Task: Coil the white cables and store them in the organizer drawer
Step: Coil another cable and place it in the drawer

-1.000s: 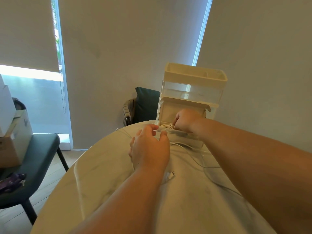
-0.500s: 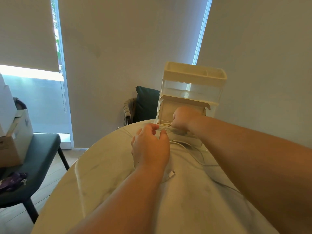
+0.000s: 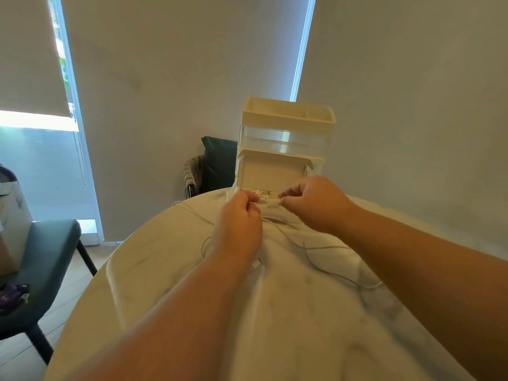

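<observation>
The left hand point(image 3: 239, 224) and right hand point(image 3: 313, 204) each pinch 1 end of the white cable bundle point(image 3: 268, 200), fingers curled tight. Its long axis runs left to right at the mouth of the organizer's point(image 3: 287, 116) bottom drawer point(image 3: 272, 174). The loose cable point(image 3: 324, 268) trails toward the viewer across the table point(image 3: 165, 270).

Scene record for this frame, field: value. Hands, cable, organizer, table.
left hand: grips the cable
right hand: fingers pinch the same bundle
cable: partly coiled between the hands, the rest trails loose on the table
organizer: upright at the table's far edge, lower bay open behind the hands
</observation>
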Motion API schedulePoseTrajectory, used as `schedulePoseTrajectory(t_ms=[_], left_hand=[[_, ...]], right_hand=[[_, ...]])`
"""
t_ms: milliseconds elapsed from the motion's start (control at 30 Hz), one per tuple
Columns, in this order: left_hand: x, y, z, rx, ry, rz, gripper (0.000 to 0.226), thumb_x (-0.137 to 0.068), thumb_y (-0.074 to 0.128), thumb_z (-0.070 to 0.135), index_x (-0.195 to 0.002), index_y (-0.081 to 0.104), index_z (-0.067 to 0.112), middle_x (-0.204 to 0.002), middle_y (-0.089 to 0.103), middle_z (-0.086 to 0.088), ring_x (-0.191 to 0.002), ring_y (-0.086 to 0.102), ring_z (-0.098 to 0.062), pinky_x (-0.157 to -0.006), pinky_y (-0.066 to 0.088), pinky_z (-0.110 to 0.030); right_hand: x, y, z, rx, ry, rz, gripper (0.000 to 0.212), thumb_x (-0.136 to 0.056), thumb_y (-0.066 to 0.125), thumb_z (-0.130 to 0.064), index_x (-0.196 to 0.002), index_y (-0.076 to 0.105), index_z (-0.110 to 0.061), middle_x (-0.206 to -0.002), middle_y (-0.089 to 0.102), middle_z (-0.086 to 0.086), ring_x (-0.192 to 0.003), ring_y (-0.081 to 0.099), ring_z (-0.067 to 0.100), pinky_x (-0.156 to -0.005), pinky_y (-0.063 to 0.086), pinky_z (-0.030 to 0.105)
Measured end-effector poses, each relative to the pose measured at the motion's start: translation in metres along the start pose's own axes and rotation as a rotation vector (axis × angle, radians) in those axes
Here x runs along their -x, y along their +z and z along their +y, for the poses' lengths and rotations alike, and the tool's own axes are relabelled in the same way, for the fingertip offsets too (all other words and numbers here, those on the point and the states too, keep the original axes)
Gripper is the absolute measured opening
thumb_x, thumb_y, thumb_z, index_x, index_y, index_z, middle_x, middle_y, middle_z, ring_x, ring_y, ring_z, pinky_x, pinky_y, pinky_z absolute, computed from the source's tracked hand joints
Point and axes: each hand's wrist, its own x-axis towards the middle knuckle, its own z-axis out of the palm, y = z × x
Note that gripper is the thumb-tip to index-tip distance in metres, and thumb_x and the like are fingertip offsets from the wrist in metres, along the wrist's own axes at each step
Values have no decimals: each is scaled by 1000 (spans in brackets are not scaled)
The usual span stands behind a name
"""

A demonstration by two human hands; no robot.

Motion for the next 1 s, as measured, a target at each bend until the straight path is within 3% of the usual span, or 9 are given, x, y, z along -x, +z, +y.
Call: schedulePoseTrajectory(t_ms=[100, 233, 367, 467, 600, 700, 767, 867, 1000], left_hand=[[3, -4, 9, -45, 10, -19, 16, -103, 43, 24, -105, 59, 24, -97, 62, 7, -84, 55, -6, -65, 39, -14], [15, -4, 27, -120, 76, -127, 25, -102, 45, 30, -87, 61, 19, -79, 62, 0, -70, 58, -12, -55, 40, -21], [27, -5, 35, -289, 105, -216, 38, -102, 40, 38, -68, 52, 25, -69, 57, 3, -68, 55, -14, -71, 49, -38], [35, -3, 39, -335, 69, -273, 35, -103, 35, 41, -76, 52, 28, -83, 60, 6, -81, 55, -15, -89, 45, -46], [48, 3, 49, -292, 125, -394, 19, -101, 40, 21, -94, 57, 25, -97, 60, 2, -89, 54, -15, -77, 43, -32], [51, 5, 47, -355, 132, -452, 24, -96, 44, 11, -105, 56, 29, -108, 59, 3, -98, 54, -13, -81, 42, -28], [44, -3, 42, -413, 68, -419, 25, -93, 53, 17, -113, 58, 31, -122, 58, -1, -108, 54, -19, -93, 47, -36], [23, -25, 34, -836, -109, -293, 49, -89, 59, 42, -135, 48, 28, -143, 43, -15, -126, 43, -38, -103, 40, -53], [1, -35, 15, -896, -293, -360, 56, -96, 56, 37, -140, 45, 5, -142, 48, -19, -127, 47, -35, -109, 35, -42]], right_hand=[[48, -14, 7, -63, 61, -47, 20, -94, 59, -27, -109, 72, -31, -94, 69, -15, -84, 63, 0, -75, 49, 17], [109, -34, 23, -94, 162, -76, 29, -96, 55, -13, -103, 72, -36, -93, 67, -21, -88, 60, -4, -79, 45, 15], [158, -28, 43, -171, 261, -38, 28, -90, 62, -11, -89, 75, -36, -86, 72, -17, -84, 64, -2, -77, 47, 13], [179, -12, 50, -58, 194, -154, 24, -87, 62, -19, -90, 76, -38, -85, 67, -28, -82, 58, -15, -70, 39, 2], [174, -8, 53, -93, 180, -152, 24, -91, 58, -20, -101, 76, -33, -79, 61, -29, -72, 53, -21, -65, 36, 0], [167, -8, 56, -99, 161, -139, 17, -92, 61, -32, -101, 75, -32, -93, 68, -23, -83, 59, -10, -78, 45, 7], [167, -9, 58, -108, 161, -140, 17, -91, 62, -38, -100, 75, -31, -93, 69, -20, -85, 61, -4, -82, 50, 17], [168, -12, 63, -151, 156, -145, 18, -92, 62, -36, -100, 76, -28, -86, 67, -20, -82, 61, -4, -81, 50, 17], [166, -14, 72, -190, 152, -135, 16, -91, 64, -34, -99, 76, -28, -83, 69, -18, -75, 61, -5, -74, 49, 15]])
